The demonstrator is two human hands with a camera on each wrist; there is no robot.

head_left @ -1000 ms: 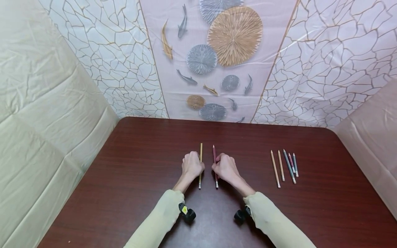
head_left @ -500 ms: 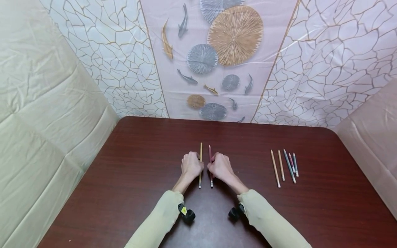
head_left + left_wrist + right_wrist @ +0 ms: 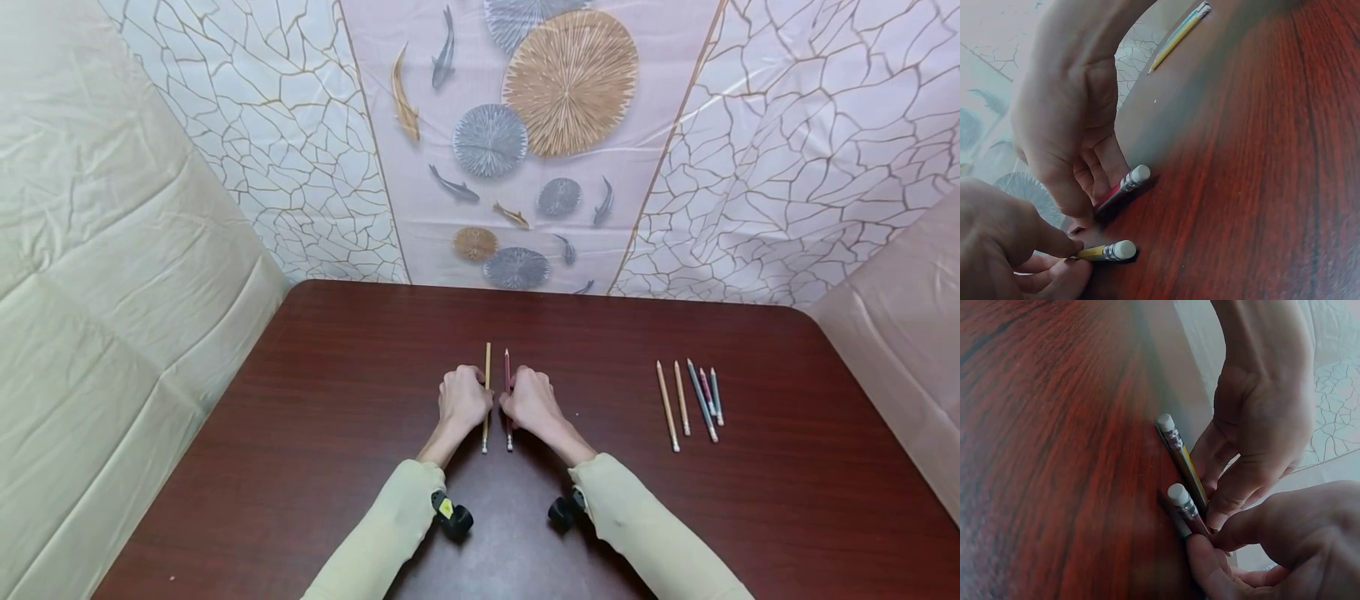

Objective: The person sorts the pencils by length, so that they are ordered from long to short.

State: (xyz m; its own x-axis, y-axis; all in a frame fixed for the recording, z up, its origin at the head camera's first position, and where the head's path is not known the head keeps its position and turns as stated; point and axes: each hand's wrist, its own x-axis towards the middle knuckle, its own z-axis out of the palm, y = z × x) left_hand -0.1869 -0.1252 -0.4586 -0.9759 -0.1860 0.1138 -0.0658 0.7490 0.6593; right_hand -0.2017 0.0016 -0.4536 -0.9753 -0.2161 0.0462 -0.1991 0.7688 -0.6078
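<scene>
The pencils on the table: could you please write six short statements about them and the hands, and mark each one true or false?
1. The left hand holds the yellow pencil. True.
2. The right hand holds nothing. False: it holds the dark red pencil.
3. Both held pencils have their white erasers toward the person. True.
4. The two held pencils cross each other. False: they lie side by side, with a gap between them.
5. Five loose pencils lie to the right of the right hand. True.
6. The table is white. False: it is dark reddish brown.
</scene>
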